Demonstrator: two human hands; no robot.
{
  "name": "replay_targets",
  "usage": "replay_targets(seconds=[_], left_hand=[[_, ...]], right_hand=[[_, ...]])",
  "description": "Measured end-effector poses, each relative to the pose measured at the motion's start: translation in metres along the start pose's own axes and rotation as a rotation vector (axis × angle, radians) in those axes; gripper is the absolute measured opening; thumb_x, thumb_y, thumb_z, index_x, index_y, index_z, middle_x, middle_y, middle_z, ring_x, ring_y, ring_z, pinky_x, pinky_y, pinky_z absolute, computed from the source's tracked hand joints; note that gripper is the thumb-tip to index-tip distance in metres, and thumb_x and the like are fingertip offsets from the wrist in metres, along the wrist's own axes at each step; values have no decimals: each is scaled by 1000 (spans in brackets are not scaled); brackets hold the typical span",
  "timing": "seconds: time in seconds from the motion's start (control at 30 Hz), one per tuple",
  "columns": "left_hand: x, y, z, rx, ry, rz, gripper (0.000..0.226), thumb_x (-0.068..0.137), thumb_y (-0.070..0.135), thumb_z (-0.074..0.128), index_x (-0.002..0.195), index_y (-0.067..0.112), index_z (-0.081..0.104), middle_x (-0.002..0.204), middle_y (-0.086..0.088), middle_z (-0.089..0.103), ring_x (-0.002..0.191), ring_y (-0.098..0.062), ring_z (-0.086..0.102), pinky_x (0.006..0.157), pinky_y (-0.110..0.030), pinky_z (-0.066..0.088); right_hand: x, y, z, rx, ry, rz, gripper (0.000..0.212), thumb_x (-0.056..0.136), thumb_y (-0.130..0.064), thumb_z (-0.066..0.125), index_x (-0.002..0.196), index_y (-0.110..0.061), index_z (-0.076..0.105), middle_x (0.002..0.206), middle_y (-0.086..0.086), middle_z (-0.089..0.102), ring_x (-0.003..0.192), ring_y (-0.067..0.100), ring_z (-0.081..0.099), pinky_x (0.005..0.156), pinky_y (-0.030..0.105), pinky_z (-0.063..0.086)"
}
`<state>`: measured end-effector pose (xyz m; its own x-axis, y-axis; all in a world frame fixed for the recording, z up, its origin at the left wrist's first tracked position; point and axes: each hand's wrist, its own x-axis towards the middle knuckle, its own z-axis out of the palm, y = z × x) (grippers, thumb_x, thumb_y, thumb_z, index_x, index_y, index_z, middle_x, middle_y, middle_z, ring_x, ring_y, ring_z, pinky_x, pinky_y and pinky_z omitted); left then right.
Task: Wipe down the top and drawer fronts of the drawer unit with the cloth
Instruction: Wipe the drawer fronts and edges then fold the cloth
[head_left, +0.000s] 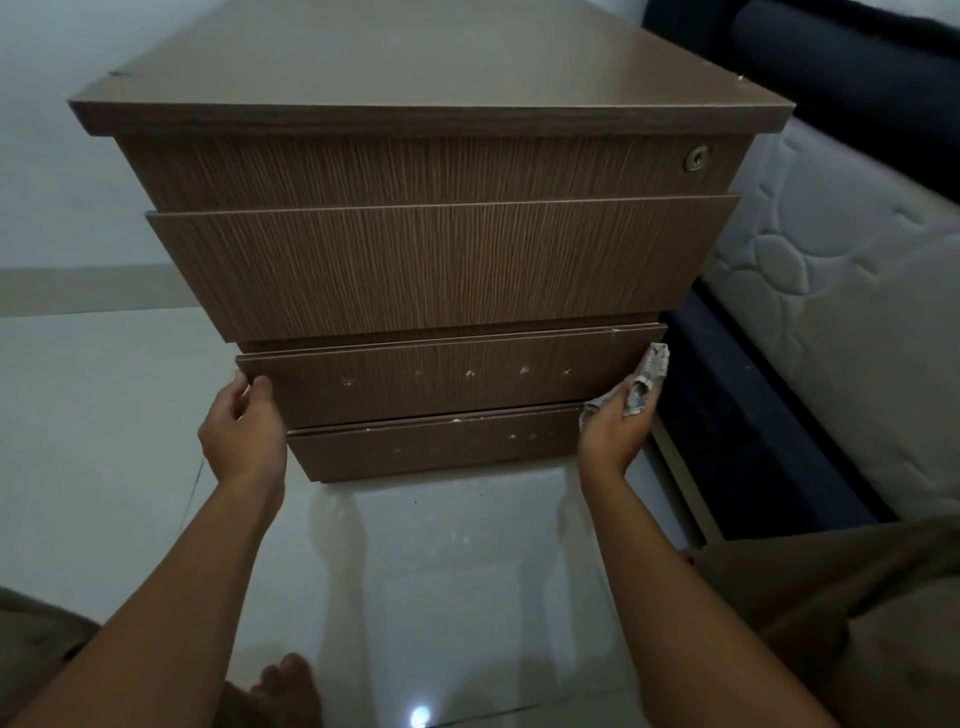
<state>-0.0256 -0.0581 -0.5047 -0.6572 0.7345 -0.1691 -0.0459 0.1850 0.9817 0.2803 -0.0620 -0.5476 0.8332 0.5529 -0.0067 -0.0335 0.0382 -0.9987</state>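
A brown wood-grain drawer unit (436, 265) stands on the floor in front of me, with a flat top and several drawer fronts. The second drawer juts out further than the others. My left hand (244, 431) grips the left edge of the third drawer front (441, 379), which carries white specks. My right hand (615, 431) holds a crumpled grey cloth (647, 382) at the right edge of that same drawer. The lowest drawer front (431, 449) sits between my hands.
A white quilted mattress (841, 312) on a dark bed frame (727, 415) lies close to the unit's right side. Glossy pale floor tiles (441, 582) spread beneath me. My bare foot (285, 686) and knees show at the bottom. A round lock (696, 157) sits on the top drawer.
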Motion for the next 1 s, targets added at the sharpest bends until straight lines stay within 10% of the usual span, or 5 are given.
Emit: replay_targets(seconds=[0.17, 0.33, 0.8, 0.93, 1.0], left_hand=[[5, 3, -8, -20, -58, -40, 38, 99, 21, 50, 137, 21, 55, 137, 1, 57, 119, -18, 55, 97, -42, 52], [9, 4, -14, -4, -103, -41, 36, 99, 19, 48, 134, 20, 57, 137, 0, 57, 122, -19, 55, 96, -42, 52], [12, 10, -25, 125, -179, 29, 22, 100, 23, 47, 110, 31, 65, 102, 10, 64, 90, -6, 60, 86, -34, 53], [10, 21, -29, 84, -225, -47, 26, 99, 32, 42, 90, 32, 66, 103, 8, 64, 106, -14, 60, 94, -38, 51], [9, 24, -31, 84, -250, -63, 39, 102, 38, 32, 109, 25, 68, 107, 8, 63, 112, -14, 59, 102, -37, 45]], right_hand=[[-24, 12, 31, -88, -106, -81, 64, 103, -27, 40, 154, -24, 2, 162, 0, 8, 147, 18, 17, 119, 33, 15], [-59, 17, 55, -178, -201, -197, 71, 100, -4, 41, 153, -14, -5, 161, 5, -15, 145, 11, -15, 107, 3, -10], [-176, 39, 111, -346, -589, -451, 81, 95, -2, 47, 149, -19, -12, 149, -7, -41, 144, 22, -28, 120, 49, 10], [-203, 35, 122, -364, -668, -478, 88, 92, 2, 51, 149, -23, -11, 151, -11, -39, 143, 18, -28, 120, 38, 3], [-217, 32, 130, -381, -740, -488, 94, 91, 3, 52, 149, -26, -16, 151, -10, -40, 143, 19, -30, 117, 32, -3]])
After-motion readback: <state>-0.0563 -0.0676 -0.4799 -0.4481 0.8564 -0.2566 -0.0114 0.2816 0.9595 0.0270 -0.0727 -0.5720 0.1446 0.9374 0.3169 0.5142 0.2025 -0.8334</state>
